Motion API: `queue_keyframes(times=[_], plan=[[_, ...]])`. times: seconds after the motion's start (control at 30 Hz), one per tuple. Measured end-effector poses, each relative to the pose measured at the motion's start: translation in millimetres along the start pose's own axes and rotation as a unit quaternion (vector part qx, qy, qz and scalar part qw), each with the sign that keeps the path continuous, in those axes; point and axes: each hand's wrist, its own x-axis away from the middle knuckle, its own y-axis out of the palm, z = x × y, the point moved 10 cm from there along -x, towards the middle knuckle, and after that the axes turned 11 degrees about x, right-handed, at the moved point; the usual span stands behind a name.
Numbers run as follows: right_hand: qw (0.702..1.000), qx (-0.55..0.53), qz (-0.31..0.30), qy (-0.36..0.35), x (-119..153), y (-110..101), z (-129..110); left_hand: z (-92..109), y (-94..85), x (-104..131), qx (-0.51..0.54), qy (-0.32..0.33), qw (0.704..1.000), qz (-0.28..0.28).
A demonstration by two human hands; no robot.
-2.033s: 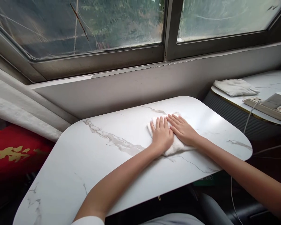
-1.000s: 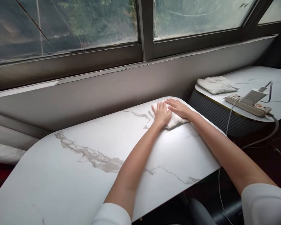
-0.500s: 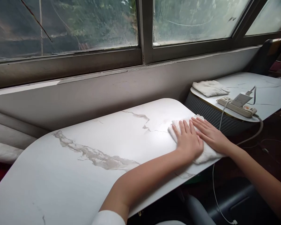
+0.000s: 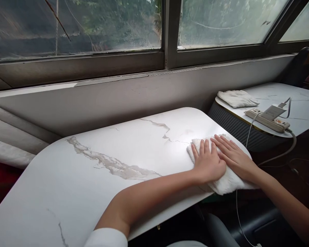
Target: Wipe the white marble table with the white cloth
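A white fluffy cloth [image 4: 225,182] lies on the right end of a white marble-patterned table [image 4: 134,147], part of it hanging past the near edge. My left hand [image 4: 208,163] presses flat on the cloth with its fingers stretched out. Close beside it on the right, my right hand [image 4: 234,157] also lies flat on the cloth, fingers extended and slightly apart. Neither hand wraps round the cloth. Much of the cloth's middle is hidden beneath my palms.
A second marble-patterned table [image 4: 304,103] stands at the right, bearing a folded white cloth [image 4: 237,98] and a power strip [image 4: 280,125] with a white charger [image 4: 273,111] plugged in. Cables hang down between the tables. A low wall [image 4: 139,92] and windows run behind.
Both hands and the cloth have slid a little toward the table's near edge, and more cloth overhangs it. The camera has turned slightly left.
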Motion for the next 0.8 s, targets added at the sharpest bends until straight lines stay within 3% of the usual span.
queue_keyframes(times=[0.13,0.27,0.47,0.63,0.8], plan=[[0.999,0.030,-0.011,0.015,-57.6,9.2,-3.6,-40.2,-36.1,-36.3,0.032,-0.058,0.997,0.043],[0.997,0.057,-0.039,0.035,-130.2,17.7,-18.7,-80.5,-85.6,-68.8,-0.026,-0.059,0.990,0.124],[0.997,0.037,-0.047,0.052,-216.8,24.1,-53.5,-136.7,-150.9,-90.9,-0.103,-0.076,0.976,0.178],[0.999,0.020,-0.025,0.011,-245.8,28.2,-81.1,-163.0,-176.9,-79.6,-0.119,-0.112,0.964,0.208],[0.999,0.006,-0.017,-0.036,-235.9,27.2,-100.7,-164.3,-176.0,-53.1,-0.133,-0.135,0.954,0.234]])
